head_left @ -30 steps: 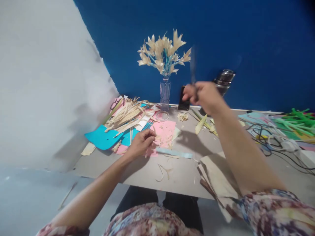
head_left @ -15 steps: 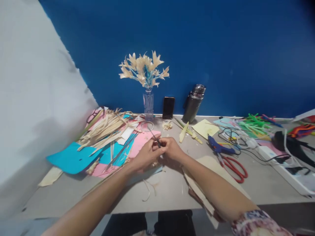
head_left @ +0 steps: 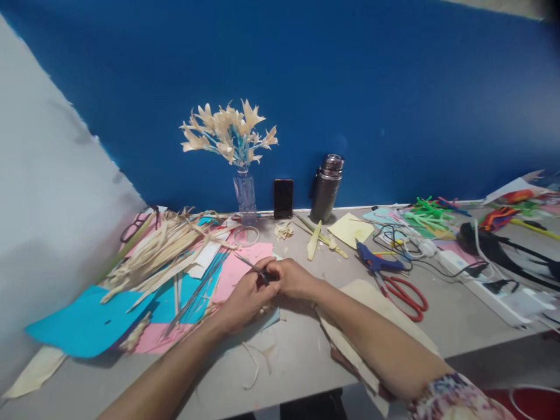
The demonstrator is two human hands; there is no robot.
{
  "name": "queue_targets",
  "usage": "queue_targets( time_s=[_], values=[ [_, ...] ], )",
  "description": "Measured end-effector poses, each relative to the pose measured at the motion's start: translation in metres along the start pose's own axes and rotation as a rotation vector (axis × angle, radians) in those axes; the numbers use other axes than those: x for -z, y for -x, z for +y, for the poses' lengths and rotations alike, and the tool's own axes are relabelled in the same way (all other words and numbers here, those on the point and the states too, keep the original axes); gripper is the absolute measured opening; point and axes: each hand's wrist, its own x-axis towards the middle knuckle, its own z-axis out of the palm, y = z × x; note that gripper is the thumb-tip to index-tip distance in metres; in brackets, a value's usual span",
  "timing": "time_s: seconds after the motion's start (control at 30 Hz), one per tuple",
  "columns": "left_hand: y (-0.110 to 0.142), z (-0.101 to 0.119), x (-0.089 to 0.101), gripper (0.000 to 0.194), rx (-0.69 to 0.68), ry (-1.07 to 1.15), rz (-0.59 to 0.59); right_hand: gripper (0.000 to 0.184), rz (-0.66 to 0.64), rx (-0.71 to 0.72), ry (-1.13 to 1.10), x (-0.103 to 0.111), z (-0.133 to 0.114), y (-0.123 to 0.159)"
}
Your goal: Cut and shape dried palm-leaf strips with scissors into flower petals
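My left hand [head_left: 245, 298] and my right hand [head_left: 292, 279] meet over the near middle of the table, fingers bent and pressed together. Between them is a thin dark pointed rod [head_left: 248, 263], its tip slanting out toward the far left. The kind of rod is not clear, and its thicker dark end is partly covered by the fingers. My left thumb and fingers close on it. The right fingertips pinch at its near end, and what else they hold is hidden. Under the hands lie a pink sheet [head_left: 251, 253] and the edge of a pale blue sheet [head_left: 272, 318].
Dried husk strips [head_left: 153, 256], blue sheets [head_left: 87, 321] and a tape roll [head_left: 246, 235] lie left. Behind stand husk flowers [head_left: 227, 128] in a clear bottle [head_left: 245, 195], a phone [head_left: 283, 198] and a flask [head_left: 326, 189]. Right are a glue gun [head_left: 378, 259], red-handled scissors [head_left: 406, 297] and a power strip [head_left: 481, 286].
The view has shifted right, so most things appear farther left and the table's items a little lower. The rod now lies flatter, its tip pointing more to the left.
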Motion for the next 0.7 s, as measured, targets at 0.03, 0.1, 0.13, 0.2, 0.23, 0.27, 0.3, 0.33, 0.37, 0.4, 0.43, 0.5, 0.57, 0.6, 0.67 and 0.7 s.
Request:
queue_targets(
  time_s=[0.03,0.1,0.13,0.2,0.23,0.27,0.3,0.33,0.37,0.4,0.43,0.5,0.57,0.6,0.67,0.7],
  values=[
    [0.0,-0.002,0.0,0.043,0.001,0.032,-0.004,0.007,0.012,0.0,0.027,0.001,-0.001,0.0],
    [0.001,-0.004,0.0,0.045,0.011,0.088,-0.012,0.007,0.054,0.0,0.086,0.001,-0.003,0.001],
    [0.001,-0.005,0.001,0.045,0.016,0.084,-0.014,0.008,0.073,0.002,0.136,0.002,-0.003,0.002],
    [0.003,-0.005,0.003,0.04,0.021,0.027,-0.026,0.007,0.073,0.002,0.251,0.002,-0.004,0.003],
    [0.004,-0.005,0.005,0.036,0.019,-0.011,-0.03,0.008,0.053,0.004,0.296,0.003,-0.004,0.003],
    [0.004,-0.005,0.006,0.033,0.014,-0.045,-0.033,0.008,0.025,0.011,0.324,0.004,-0.004,0.003],
    [0.005,-0.005,0.008,0.03,0.003,-0.075,-0.039,0.008,-0.006,0.029,0.341,0.005,-0.004,0.004],
    [0.006,-0.004,0.01,0.028,-0.01,-0.102,-0.044,0.008,-0.03,0.055,0.349,0.006,-0.004,0.004],
    [0.007,-0.003,0.012,0.028,-0.021,-0.128,-0.047,0.007,-0.043,0.083,0.353,0.006,-0.004,0.005],
    [0.007,-0.002,0.013,0.028,-0.028,-0.155,-0.049,0.007,-0.046,0.105,0.353,0.006,-0.004,0.005],
    [0.007,-0.002,0.014,0.03,-0.031,-0.175,-0.044,0.007,-0.04,0.117,0.349,0.006,-0.004,0.006],
    [0.007,-0.003,0.015,0.036,-0.029,-0.167,-0.01,0.007,0.01,0.113,0.309,0.006,-0.004,0.007],
    [0.006,-0.005,0.013,0.04,-0.028,-0.088,0.015,0.009,0.063,0.106,0.225,0.005,-0.005,0.007],
    [0.005,-0.006,0.012,0.04,-0.031,-0.046,0.021,0.011,0.069,0.105,0.18,0.005,-0.004,0.007],
    [0.004,-0.008,0.009,0.034,-0.051,-0.015,0.012,0.011,0.041,0.095,0.114,0.004,-0.003,0.005],
    [0.004,-0.009,0.007,0.03,-0.07,-0.025,0.006,0.01,0.018,0.083,0.095,0.003,-0.002,0.004]
  ],
)
